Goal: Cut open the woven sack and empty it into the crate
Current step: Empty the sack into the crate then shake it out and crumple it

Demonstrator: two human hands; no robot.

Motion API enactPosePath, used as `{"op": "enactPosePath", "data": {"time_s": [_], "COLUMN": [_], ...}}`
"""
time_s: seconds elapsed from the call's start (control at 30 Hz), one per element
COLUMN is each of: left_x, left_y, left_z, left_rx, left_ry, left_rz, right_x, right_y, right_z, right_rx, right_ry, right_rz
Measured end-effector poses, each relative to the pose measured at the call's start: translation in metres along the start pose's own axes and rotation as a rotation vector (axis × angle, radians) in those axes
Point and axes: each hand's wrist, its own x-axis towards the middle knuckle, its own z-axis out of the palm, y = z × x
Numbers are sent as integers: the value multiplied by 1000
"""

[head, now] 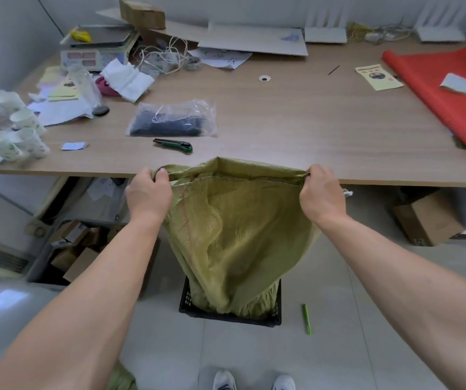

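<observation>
An olive-green woven sack (pixel 237 235) hangs between my hands in front of the table edge. My left hand (pixel 148 194) grips its upper left corner and my right hand (pixel 322 192) grips its upper right corner. The sack's lower end sits inside a black plastic crate (pixel 275 316) on the floor, hiding what is in the crate. A green and black utility knife (pixel 173 145) lies on the wooden table (pixel 296 128) just beyond the sack.
A clear bag of black items (pixel 171 119) lies behind the knife. Paper cups (pixel 15 136), papers and a scale (pixel 96 49) crowd the table's left; a red mat (pixel 445 91) covers its right. A green pen (pixel 307 319) lies right of the crate. Cardboard boxes (pixel 429 220) sit under the table.
</observation>
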Motion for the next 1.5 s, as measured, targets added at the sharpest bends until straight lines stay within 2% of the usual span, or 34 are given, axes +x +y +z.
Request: {"op": "enactPosePath", "data": {"time_s": [0.17, 0.27, 0.4, 0.57, 0.7, 0.83, 0.97, 1.13, 1.27, 1.4, 1.5], "left_x": [2, -3, -4, -3, -1, -4, -5, -7, -1, -3, 6], "left_y": [2, -4, 5, 7, 18, 17, 32, 29, 43, 47, 53], "left_z": [-9, -10, -19, -29, -40, -40, -53, -44, -56, -59, -67], "left_rx": [-26, 10, -6, 75, 39, 83, 9, 71, -4, 70, 48], "left_ry": [68, 51, 117, 110, 192, 164, 273, 152, 247, 167, 216], "left_rz": [4, -21, 122, 126, 153, 135, 172, 130, 174, 165, 184], "right_x": [-1, -6, -9, -7, 0, -1, 6, 2, 12, 12, 16], "right_y": [-3, -3, -9, -8, -16, -18, -21, -21, -32, -36, -42], "right_z": [-11, -13, -23, -32, -48, -49, -61, -58, -73, -77, -87], "right_rx": [19, -24, 54, -34, 19, -66, -8, -97, -27, -104, -91], "right_ry": [49, -3, 83, -25, 68, 21, 135, 53, 149, 65, 88], "right_rz": [-12, -19, -70, -26, -38, -19, -61, -36, -80, -59, -82]}}
